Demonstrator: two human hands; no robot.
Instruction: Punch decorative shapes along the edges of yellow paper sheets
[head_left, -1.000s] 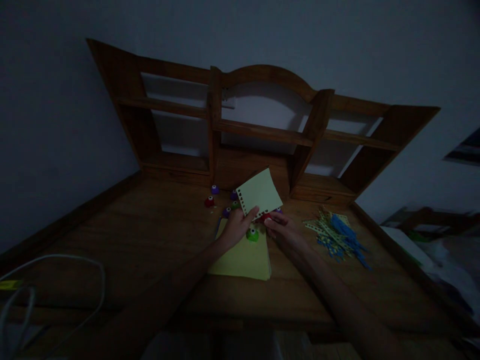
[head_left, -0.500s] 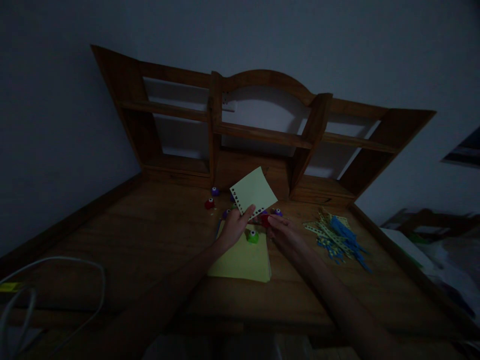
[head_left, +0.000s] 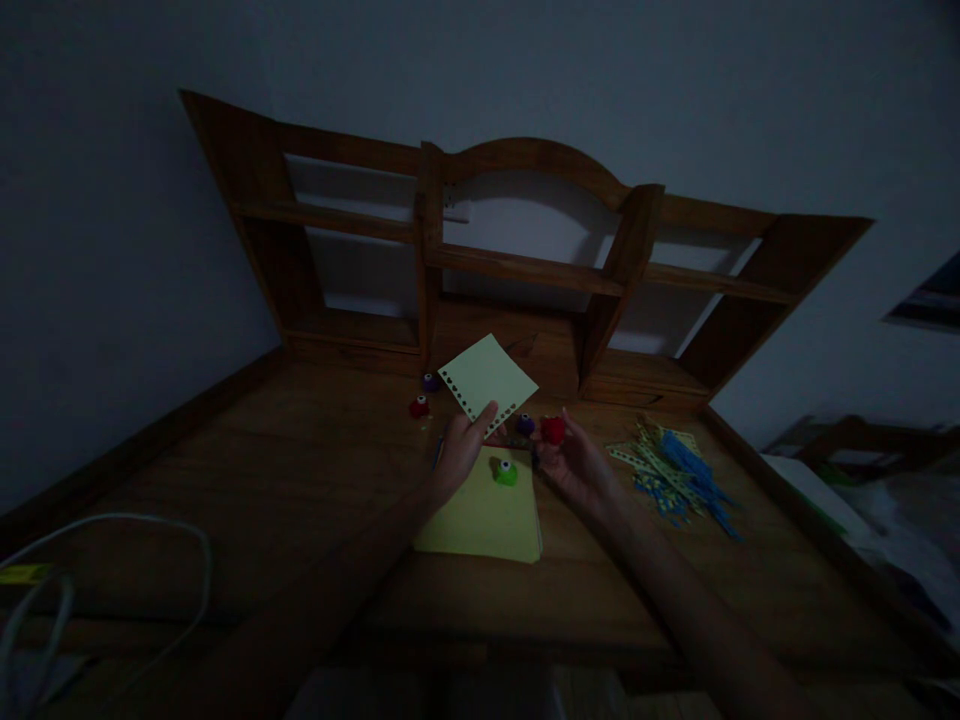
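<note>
My left hand (head_left: pixel 459 452) pinches a pale yellow paper sheet (head_left: pixel 487 380) by its lower corner and holds it up over the desk; small holes run along its punched edges. My right hand (head_left: pixel 571 462) is turned palm up and holds a small red paper punch (head_left: pixel 553 430) in its fingers, just right of the sheet. Below both hands lies a stack of yellow paper (head_left: pixel 484 515) with a green punch (head_left: pixel 505 472) resting on it.
More small punches lie behind: a red punch (head_left: pixel 418 407) and two purple punches (head_left: pixel 430 382). A pile of blue and yellow paper strips (head_left: pixel 671 465) sits to the right. A wooden shelf unit (head_left: pixel 525 270) backs the desk. A white cable (head_left: pixel 112 560) loops at front left.
My right hand has lifted the red punch away from the paper's edge and turned palm up. My left hand shifted the sheet slightly left.
</note>
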